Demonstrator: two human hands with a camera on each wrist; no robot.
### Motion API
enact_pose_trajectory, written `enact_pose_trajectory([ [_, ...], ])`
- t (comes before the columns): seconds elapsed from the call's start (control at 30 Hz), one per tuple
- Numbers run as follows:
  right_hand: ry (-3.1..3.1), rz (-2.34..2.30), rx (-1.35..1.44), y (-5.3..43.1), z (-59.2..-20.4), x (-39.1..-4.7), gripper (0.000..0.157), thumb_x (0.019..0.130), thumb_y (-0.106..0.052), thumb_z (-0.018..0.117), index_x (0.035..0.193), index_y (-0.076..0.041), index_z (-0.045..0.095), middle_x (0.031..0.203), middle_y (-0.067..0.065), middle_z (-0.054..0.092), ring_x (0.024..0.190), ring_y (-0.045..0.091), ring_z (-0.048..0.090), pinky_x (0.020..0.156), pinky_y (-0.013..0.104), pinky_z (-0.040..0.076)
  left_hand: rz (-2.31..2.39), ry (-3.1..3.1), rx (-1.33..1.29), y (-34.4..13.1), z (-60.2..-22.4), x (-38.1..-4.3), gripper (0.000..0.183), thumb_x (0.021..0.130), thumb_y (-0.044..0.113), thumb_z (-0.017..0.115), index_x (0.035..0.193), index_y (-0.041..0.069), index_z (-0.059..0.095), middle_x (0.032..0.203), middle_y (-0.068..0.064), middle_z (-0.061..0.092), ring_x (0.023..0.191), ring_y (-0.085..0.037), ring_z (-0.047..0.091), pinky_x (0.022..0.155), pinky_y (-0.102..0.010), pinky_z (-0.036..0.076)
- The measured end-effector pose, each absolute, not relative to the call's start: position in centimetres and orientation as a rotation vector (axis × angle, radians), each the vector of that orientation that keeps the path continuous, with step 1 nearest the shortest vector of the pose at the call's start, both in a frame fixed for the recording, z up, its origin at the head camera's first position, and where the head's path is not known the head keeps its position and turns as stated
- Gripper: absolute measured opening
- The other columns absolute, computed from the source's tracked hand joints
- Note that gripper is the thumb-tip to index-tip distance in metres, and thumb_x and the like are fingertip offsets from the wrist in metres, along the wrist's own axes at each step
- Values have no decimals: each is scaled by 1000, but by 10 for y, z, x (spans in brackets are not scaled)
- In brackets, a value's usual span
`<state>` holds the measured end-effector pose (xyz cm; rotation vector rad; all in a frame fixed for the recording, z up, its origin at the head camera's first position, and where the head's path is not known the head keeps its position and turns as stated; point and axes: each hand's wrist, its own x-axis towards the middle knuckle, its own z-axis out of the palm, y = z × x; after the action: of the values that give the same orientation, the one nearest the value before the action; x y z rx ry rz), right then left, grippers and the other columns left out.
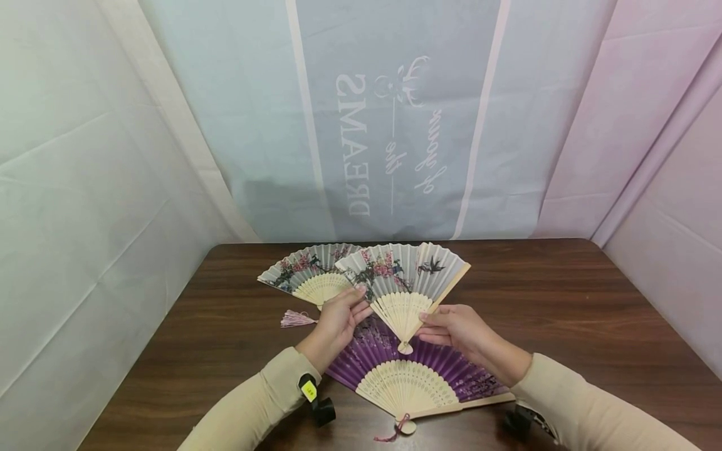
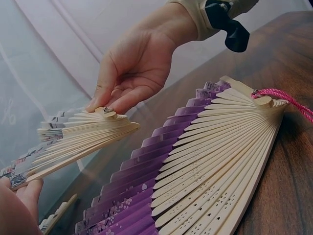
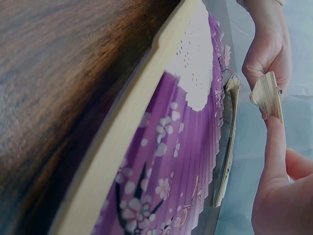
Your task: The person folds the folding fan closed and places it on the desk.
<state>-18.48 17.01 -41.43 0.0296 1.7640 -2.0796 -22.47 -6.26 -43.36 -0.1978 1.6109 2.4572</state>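
Note:
Both hands hold a spread white folding fan (image 1: 403, 272) with pink blossoms and a dark bird, tilted above the table. My left hand (image 1: 341, 316) pinches its left edge, thumb on the printed leaf. At its right edge, my right hand (image 1: 459, 329) pinches the outer rib between thumb and fingers, near the pivot. Below lies an open purple folding fan (image 1: 408, 382) with pale ribs and a pink cord at its pivot. A second white flowered fan (image 1: 313, 269) lies spread behind my left hand, partly covered by the held fan. In the left wrist view, the held fan (image 2: 73, 142) appears nearly edge-on.
A pale pink tassel (image 1: 297, 319) lies on the dark wooden table (image 1: 197, 351), left of the left hand. Behind the table hangs a grey-blue cloth (image 1: 395, 156) with mirrored lettering. White cloth walls (image 1: 84, 188) stand at both sides.

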Motion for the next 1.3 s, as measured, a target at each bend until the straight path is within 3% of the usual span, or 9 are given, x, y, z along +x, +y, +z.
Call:
enact_pose_trajectory([
  [0.47, 1787, -2026, 33, 169, -410, -185, 10, 96, -4, 60, 86, -3, 61, 78, 5, 73, 74, 11, 74, 77, 24, 64, 2431, 1635, -221, -61, -433, -225, 55, 103, 8, 50, 149, -13, 27, 149, -27, 43, 135, -42, 47, 94, -27, 60],
  [1.1, 1757, -2020, 9, 167, -410, -186, 16, 97, -3, 57, 82, -5, 58, 79, 3, 69, 76, 10, 74, 82, 24, 63, 2403, 1620, -176, -62, -434, -228, 57, 104, 7, 47, 151, -13, 20, 153, -29, 37, 139, -45, 40, 99, -29, 57],
  [1.3, 1749, -2010, 2, 167, -411, -186, 16, 98, -3, 57, 82, -6, 58, 78, 2, 68, 76, 10, 74, 81, 23, 63, 2403, 1603, -189, -61, -434, -228, 57, 104, 5, 48, 151, -13, 21, 153, -29, 37, 139, -45, 40, 95, -27, 59],
])
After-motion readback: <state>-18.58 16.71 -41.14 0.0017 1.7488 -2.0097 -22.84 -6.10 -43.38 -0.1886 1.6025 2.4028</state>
